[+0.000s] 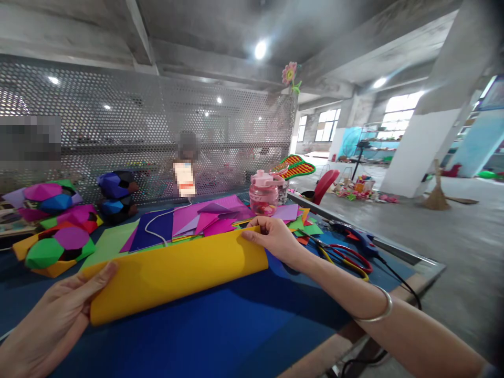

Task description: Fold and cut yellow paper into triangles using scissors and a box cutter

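Matt, smooth yellow sheet (177, 270) at center; glossy, see-through pink bottle (263, 194) beyond; perforated metal-look screen (220, 126) behind; rough concrete ceiling (205, 26) at top.

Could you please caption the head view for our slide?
Left hand and right hand hold a yellow sheet over a blue table, near scissors and a pink bottle.

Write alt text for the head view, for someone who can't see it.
Two bare hands, left and right, hold a folded yellow sheet above a blue tabletop. Around it lie colourful paper pieces, faceted paper balls, scissors and a pink bottle.
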`<state>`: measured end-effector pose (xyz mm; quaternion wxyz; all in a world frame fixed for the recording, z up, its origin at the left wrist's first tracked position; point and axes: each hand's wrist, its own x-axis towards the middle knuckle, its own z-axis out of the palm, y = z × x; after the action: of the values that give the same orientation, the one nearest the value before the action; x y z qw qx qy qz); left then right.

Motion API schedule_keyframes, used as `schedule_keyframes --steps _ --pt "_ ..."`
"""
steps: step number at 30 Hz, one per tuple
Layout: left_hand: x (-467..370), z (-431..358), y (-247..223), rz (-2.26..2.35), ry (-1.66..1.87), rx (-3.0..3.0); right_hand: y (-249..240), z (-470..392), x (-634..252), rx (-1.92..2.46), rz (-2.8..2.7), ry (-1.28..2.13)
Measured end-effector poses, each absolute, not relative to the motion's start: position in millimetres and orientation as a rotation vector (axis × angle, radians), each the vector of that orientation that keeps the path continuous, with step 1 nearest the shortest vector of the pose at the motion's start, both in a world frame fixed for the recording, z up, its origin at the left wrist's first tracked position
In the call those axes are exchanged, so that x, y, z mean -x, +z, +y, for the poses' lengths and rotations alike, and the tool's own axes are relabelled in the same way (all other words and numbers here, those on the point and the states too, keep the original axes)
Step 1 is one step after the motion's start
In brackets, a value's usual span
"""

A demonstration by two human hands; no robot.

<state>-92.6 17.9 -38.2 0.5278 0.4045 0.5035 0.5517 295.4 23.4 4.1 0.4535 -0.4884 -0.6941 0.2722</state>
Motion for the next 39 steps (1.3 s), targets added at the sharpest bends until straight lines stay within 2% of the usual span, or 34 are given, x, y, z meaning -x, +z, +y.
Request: schedule_keyframes --steps 14,18,25,30,39 --pt "59.7 -13.8 6.9 1.396 1.096 -0.643 10.9 17.6 -293.1 1.319 -1.759 0.877" --pt "62.1 -12.9 3.6 1.437 1.042 -0.918 4.6 21.7 -297.0 1.408 -1.877 0.823" --pt "71.2 -12.2 -3.3 1.593 0.731 -1.834 -6.0 24.2 -297.3 1.537 -2.128 0.599" --pt "73.4 -10.6 -6.5 1.706 0.476 -2.070 -7.4 22.7 -293.3 1.571 -2.193 0.468" --pt "72.8 -11.0 -14.1 1.833 0.324 -2.328 -16.1 26.5 -294.9 1.583 -2.265 0.393"
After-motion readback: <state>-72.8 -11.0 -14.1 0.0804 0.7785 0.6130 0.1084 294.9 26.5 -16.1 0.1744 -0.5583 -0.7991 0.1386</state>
